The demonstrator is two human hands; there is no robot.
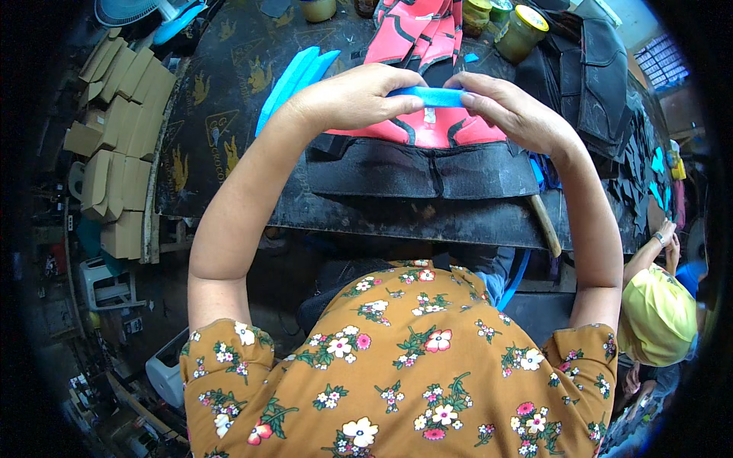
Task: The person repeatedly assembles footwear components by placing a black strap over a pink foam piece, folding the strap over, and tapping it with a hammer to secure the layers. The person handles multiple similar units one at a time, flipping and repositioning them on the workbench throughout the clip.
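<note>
A short bright blue strip (431,97) is stretched level between my two hands. My left hand (351,95) is closed on its left end, thumb on the near side. My right hand (515,111) pinches the other end between thumb and fingers. Below the strip lies a pink and black sewn piece (427,169), its wide black band toward me. More pink panels with black trim (408,34) spread out behind it. Longer blue strips (294,80) rest on the table beyond my left wrist.
Jars with yellowish contents (521,34) stand at the back of the dark table (221,91). Black pieces (595,84) are piled at right. A wooden handle (545,227) juts over the near edge. Cardboard boxes (122,168) line the left; a person in yellow (658,317) works at right.
</note>
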